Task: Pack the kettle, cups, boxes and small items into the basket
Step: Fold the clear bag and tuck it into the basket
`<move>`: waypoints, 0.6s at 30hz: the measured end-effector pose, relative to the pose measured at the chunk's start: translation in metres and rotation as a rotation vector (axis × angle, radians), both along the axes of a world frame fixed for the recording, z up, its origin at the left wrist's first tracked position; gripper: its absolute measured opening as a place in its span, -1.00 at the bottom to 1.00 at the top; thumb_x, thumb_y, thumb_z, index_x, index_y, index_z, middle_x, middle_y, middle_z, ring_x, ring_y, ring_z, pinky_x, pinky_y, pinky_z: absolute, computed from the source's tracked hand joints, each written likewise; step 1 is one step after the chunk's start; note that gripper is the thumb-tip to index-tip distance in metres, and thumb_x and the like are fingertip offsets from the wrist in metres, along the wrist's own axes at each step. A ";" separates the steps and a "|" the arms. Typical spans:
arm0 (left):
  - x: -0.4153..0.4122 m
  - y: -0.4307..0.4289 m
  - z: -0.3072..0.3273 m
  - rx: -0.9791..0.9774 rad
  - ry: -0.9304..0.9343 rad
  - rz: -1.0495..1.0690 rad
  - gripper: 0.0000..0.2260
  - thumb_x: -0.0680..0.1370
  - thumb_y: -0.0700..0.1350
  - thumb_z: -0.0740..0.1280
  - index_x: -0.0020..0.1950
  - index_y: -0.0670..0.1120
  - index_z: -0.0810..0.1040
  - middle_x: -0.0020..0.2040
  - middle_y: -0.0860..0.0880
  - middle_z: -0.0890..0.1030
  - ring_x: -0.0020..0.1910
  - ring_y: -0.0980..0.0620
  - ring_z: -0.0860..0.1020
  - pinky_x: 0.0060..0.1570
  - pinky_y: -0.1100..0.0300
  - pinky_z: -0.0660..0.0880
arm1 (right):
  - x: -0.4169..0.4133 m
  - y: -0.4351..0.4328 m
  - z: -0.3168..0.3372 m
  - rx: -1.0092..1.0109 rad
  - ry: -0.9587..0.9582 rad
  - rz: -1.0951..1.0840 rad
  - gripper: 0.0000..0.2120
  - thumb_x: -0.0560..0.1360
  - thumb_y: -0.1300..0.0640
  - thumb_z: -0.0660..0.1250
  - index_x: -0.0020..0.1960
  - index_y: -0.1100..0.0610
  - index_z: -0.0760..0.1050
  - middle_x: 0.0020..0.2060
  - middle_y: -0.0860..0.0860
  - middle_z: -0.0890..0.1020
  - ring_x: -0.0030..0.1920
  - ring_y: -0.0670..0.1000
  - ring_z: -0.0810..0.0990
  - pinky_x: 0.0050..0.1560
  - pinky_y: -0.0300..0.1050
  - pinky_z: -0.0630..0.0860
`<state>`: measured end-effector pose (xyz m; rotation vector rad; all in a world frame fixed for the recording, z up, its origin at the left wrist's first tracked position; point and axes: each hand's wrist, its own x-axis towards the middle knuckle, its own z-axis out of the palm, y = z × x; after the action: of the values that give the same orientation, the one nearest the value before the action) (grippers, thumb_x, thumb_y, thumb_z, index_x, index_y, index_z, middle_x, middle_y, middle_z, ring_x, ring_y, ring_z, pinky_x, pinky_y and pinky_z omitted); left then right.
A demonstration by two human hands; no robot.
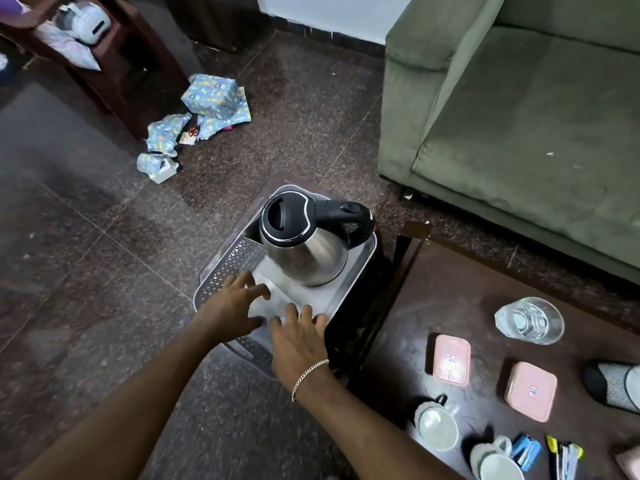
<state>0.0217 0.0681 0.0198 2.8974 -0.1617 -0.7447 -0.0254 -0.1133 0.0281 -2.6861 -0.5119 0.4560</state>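
Note:
A steel kettle (pixel 304 237) with a black lid and handle stands upright inside the grey lattice basket (pixel 221 268), at its far end. My left hand (pixel 232 303) hovers open over the basket's near left part, fingers spread. My right hand (pixel 298 337), with a bracelet on the wrist, is open over the near rim and holds nothing. On the dark table to the right lie two pink boxes (pixel 452 360) (pixel 531 391), a clear glass (pixel 530 320), two white cups (pixel 438 424) (pixel 495 462), a blue stapler (pixel 526 452) and some pens (pixel 564 459).
The basket rests on a dark stool beside the low table (pixel 450 292). A green sofa (pixel 519 116) stands behind the table. Torn blue wrapping paper (pixel 197 119) lies on the stone floor near a wooden shelf (pixel 114 57). A black-and-white patterned object (pixel 613 382) sits at the table's right edge.

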 end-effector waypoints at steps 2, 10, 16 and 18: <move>0.001 -0.002 0.000 0.051 0.090 -0.065 -0.46 0.42 0.18 0.55 0.36 0.22 0.48 0.27 0.01 0.38 0.27 -0.06 0.35 0.23 -0.05 0.52 | 0.003 0.001 -0.006 0.019 0.032 0.040 -0.80 0.54 0.20 0.27 0.14 0.06 0.55 0.19 0.14 0.46 0.18 0.25 0.43 0.15 0.21 0.37; 0.000 -0.003 -0.016 0.090 0.089 -0.114 -0.45 0.42 0.13 0.56 0.37 0.19 0.47 0.25 0.00 0.38 0.25 -0.09 0.37 0.21 -0.05 0.52 | 0.006 0.013 -0.024 -0.022 0.093 0.069 -0.74 0.64 0.18 0.17 0.20 0.14 0.59 0.26 0.19 0.43 0.23 0.28 0.42 0.13 0.16 0.49; -0.003 -0.002 -0.017 0.099 0.074 -0.128 -0.40 0.42 0.14 0.58 0.40 0.21 0.43 0.28 0.02 0.37 0.28 -0.07 0.36 0.16 0.00 0.55 | 0.004 0.011 -0.024 -0.057 0.047 0.087 -0.69 0.65 0.18 0.13 0.25 0.20 0.58 0.28 0.19 0.42 0.23 0.26 0.42 0.14 0.14 0.49; -0.005 0.000 -0.014 0.102 0.086 -0.129 -0.37 0.42 0.16 0.57 0.42 0.24 0.41 0.30 0.02 0.37 0.32 -0.07 0.35 0.18 -0.01 0.55 | 0.004 0.006 -0.020 -0.056 0.040 0.108 -0.69 0.66 0.19 0.13 0.24 0.21 0.59 0.29 0.20 0.43 0.24 0.27 0.43 0.20 0.15 0.46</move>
<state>0.0167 0.0677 0.0063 2.9663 -0.3115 -0.9237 -0.0212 -0.1071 0.0085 -2.7059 -0.6446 0.5606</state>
